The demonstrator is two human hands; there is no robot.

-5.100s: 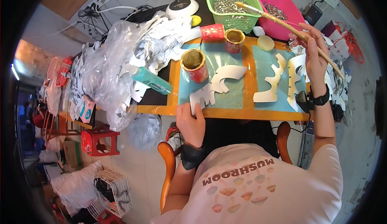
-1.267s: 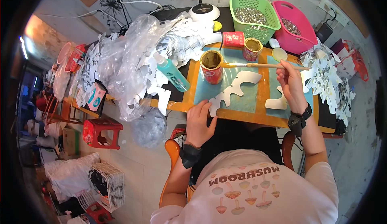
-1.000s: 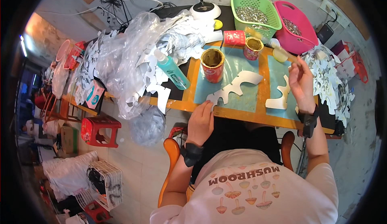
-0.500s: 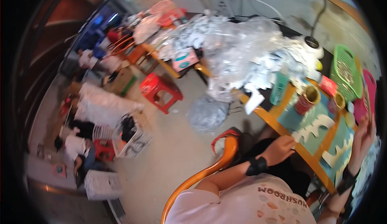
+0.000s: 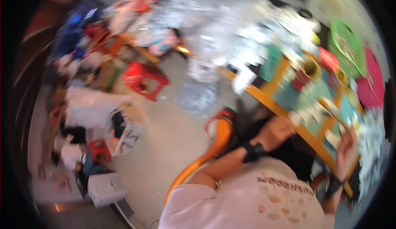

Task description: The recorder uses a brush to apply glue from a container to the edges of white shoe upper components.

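Observation:
The picture is smeared by motion. My left hand [image 5: 277,133] is at the table's near edge, fingers curled by the left end of a white wavy-edged cut-out piece [image 5: 307,114]; what they grip is hidden. My right hand [image 5: 346,150], over the table's right part, closes on a slim tan stick [image 5: 332,112], perhaps a brush, slanting up and left over the work. A second pale cut-out [image 5: 333,139] lies beside this hand. Behind the pieces stand a red open-topped can [image 5: 303,76] and a smaller open can [image 5: 339,79]. Both wrists wear black bands.
White sheets and clear plastic [image 5: 214,27] heap over the table's far side. A green bottle [image 5: 270,62], green basket [image 5: 346,49] and pink basket [image 5: 370,80] stand around. A red stool [image 5: 146,80] and orange chair arm [image 5: 202,159] are left. Another person [image 5: 72,155] sits at far left.
My right hand has come down and left, bringing the stick over the cut-outs. My left hand stays by the table edge. The whole view has shifted, and the surroundings appear farther left and up.

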